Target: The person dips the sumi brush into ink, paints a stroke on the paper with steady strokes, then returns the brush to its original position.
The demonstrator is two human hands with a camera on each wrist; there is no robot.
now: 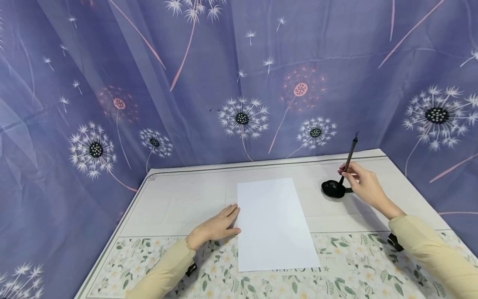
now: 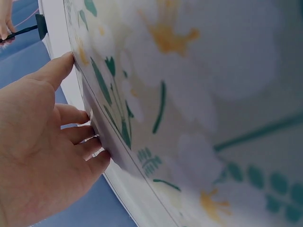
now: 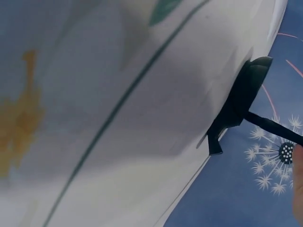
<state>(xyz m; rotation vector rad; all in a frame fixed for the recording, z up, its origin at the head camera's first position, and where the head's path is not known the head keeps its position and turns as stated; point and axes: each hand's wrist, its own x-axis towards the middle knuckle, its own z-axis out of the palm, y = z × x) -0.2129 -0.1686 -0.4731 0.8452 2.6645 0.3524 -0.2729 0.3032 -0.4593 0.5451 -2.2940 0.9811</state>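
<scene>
In the head view a sheet of white paper [image 1: 274,226] lies on the table in front of the person. My left hand [image 1: 218,224] rests at its left edge, fingers extended, fingertips touching the margin; the left wrist view shows the same hand [image 2: 52,137] with fingers spread on the cloth. At the right, my right hand [image 1: 362,182] pinches a dark writing brush [image 1: 349,155] between thumb and fingers. The brush stands tilted, its lower end in a black ink dish [image 1: 332,189] with a short handle. In the right wrist view the dish [image 3: 239,94] and brush shaft [image 3: 272,127] show, with only a fingertip at the edge.
A white tablecloth [image 1: 186,199] with a floral front band [image 1: 358,265] covers the table. Behind and at both sides hangs a blue-purple dandelion curtain [image 1: 209,83]. The dish stands right of the paper, with bare cloth between them.
</scene>
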